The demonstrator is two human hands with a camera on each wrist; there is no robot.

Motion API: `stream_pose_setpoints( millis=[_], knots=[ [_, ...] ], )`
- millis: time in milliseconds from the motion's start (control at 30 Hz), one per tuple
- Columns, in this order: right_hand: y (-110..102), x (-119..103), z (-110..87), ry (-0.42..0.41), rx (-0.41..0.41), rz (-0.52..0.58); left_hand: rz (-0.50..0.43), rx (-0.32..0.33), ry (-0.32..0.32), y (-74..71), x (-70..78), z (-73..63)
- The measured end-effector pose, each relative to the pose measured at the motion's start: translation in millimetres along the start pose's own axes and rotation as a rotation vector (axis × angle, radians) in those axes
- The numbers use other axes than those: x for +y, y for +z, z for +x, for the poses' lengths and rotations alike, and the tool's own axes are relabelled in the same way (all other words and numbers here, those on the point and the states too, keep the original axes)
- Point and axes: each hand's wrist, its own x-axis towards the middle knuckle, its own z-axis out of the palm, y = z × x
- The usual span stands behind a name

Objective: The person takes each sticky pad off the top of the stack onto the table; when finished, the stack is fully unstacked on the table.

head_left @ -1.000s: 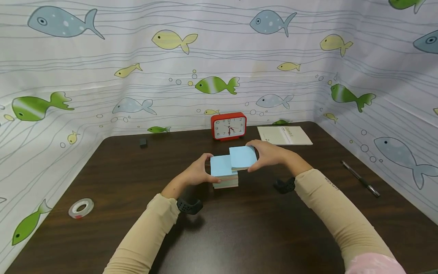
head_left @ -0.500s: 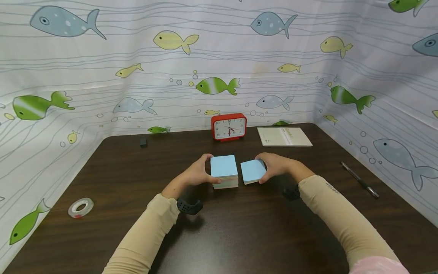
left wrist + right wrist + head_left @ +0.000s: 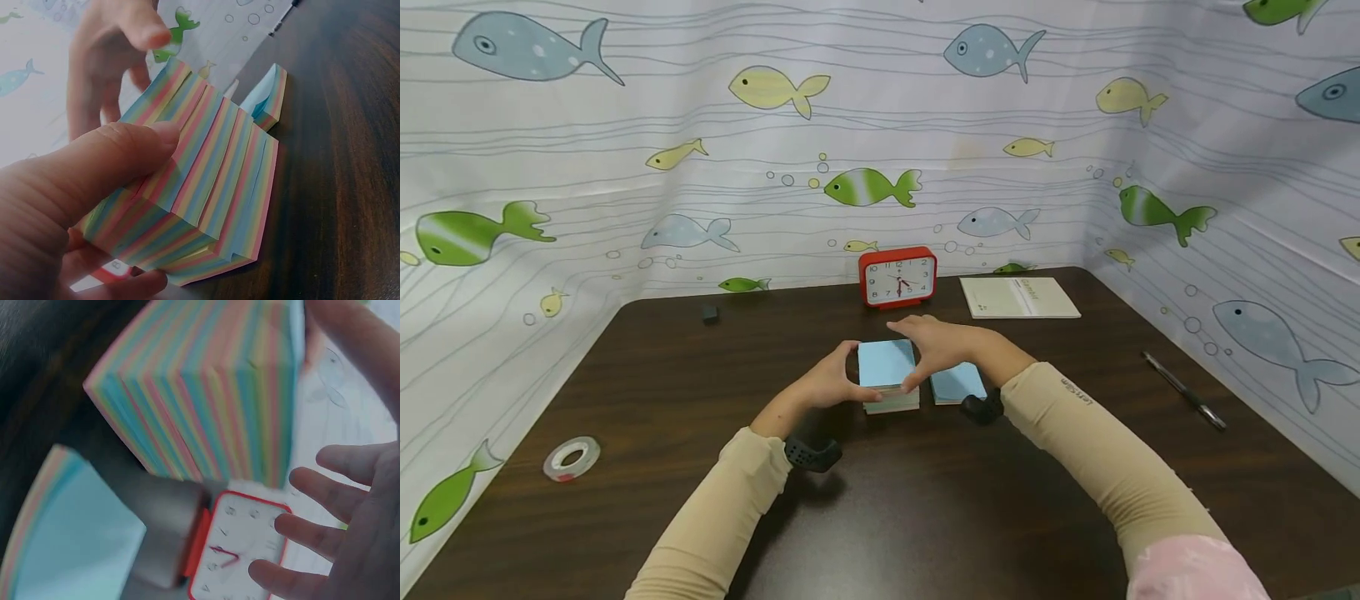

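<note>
A tall stack of sticky note pads (image 3: 886,365) stands on the dark table, its top sheet light blue. Bands of pink, yellow, blue and green run along its sides (image 3: 206,169) in the left wrist view. My left hand (image 3: 829,379) grips the stack from the left, thumb on the near side and fingers behind. Over the stack's right side is my right hand (image 3: 943,346), thumb and fingers spread apart and holding nothing. A thin sticky note pad (image 3: 957,385) lies just right of the stack, partly hidden by the right wrist in the head view.
A red alarm clock (image 3: 898,277) stands behind the stack. To its right lies a cream notebook (image 3: 1019,298). A pen (image 3: 1183,390) is near the right edge, a tape roll (image 3: 571,459) at the left, and a small dark block (image 3: 710,314) at the back left.
My right hand carried the thin sticky note pad from the stack's top to the table on the right, let go, and came back left over the stack. The left hand stayed put.
</note>
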Motion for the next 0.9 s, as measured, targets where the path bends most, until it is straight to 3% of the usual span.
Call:
stream_pose_setpoints(
  millis=[167, 333, 567, 900],
  knots=[
    [8.4, -1.8, 10.2, 0.041, -0.028, -0.037, 0.016, -0.007, 0.019, -0.2, -0.2, 2.2],
    [6.2, 13.7, 2.8, 0.066, -0.002, -0.025, 0.014, -0.004, -0.008, 0.9, 1.2, 3.9],
    [3.9, 53.6, -34.0, 0.037, 0.098, 0.097, 0.036, 0.010, -0.022, 0.8, 3.3, 2.2],
    [17.7, 115.4, -84.7, 0.130, 0.086, 0.102, 0.018, -0.005, -0.020, 1.7, -0.4, 0.9]
  ],
)
